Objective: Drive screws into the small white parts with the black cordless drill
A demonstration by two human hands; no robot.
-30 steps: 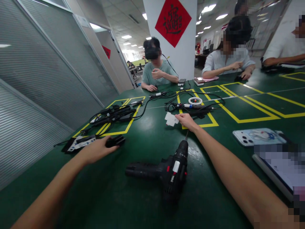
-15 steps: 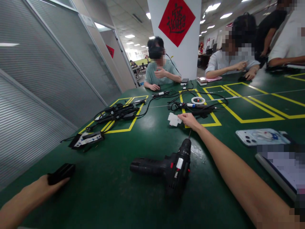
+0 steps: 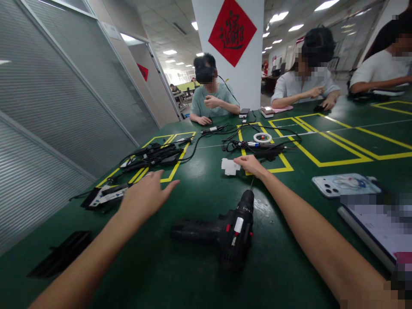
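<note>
My right hand (image 3: pixel 251 166) pinches the edge of a small white flat piece with a notched outline (image 3: pixel 229 166), low over the green table. Below that hand lies a black cordless drill (image 3: pixel 236 231), its bit pointing away from me and its handle to the left. My left hand (image 3: pixel 146 191) is over the table at the left, thumb spread, with nothing seen in it. A bundle of black cables (image 3: pixel 154 154) lies just beyond it, and a black item with white strips (image 3: pixel 104 195) is partly behind it. A flat black object (image 3: pixel 61 254) rests beside my left forearm.
More cables and a soldering-iron-like tool (image 3: pixel 254 144) lie ahead near a white ring (image 3: pixel 262 137). Yellow tape (image 3: pixel 341 163) marks rectangles on the table. At right are a phone (image 3: pixel 346 185) and a notebook-like slab (image 3: pixel 367 240). Several people sit across the table.
My left hand has let go of the black object, now on the table, and moved forward and right. My right hand still holds the white piece. The view has shifted slightly.
</note>
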